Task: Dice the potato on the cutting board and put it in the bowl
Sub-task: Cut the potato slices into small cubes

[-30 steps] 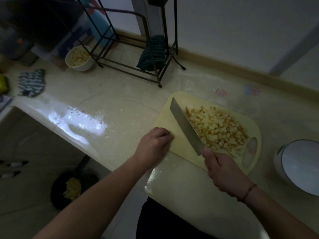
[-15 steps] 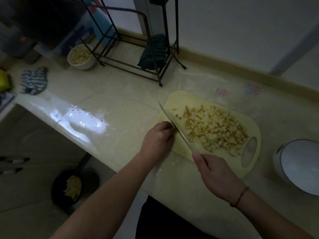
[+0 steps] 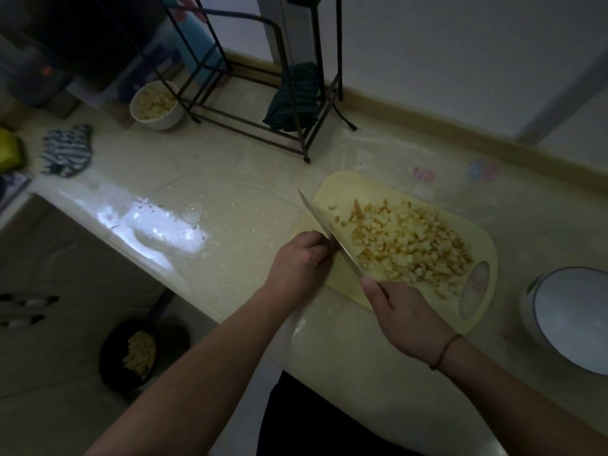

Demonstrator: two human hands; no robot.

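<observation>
right hand [image 3: 406,319]: grips knife [image 3: 329,233] by diced potato [image 3: 408,240]
left hand [image 3: 301,261]: curled at cutting board [image 3: 332,189] edge

Striped cloth [image 3: 67,150] lay crumpled on counter [image 3: 210,179]; dark towel [image 3: 293,97] hung inside black wire rack [image 3: 263,103]; frying pan [image 3: 144,353] sat below.

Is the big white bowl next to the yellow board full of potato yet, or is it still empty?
Empty. The white bowl shows only its bare inside, and the diced potato lies piled on the cutting board.
</observation>
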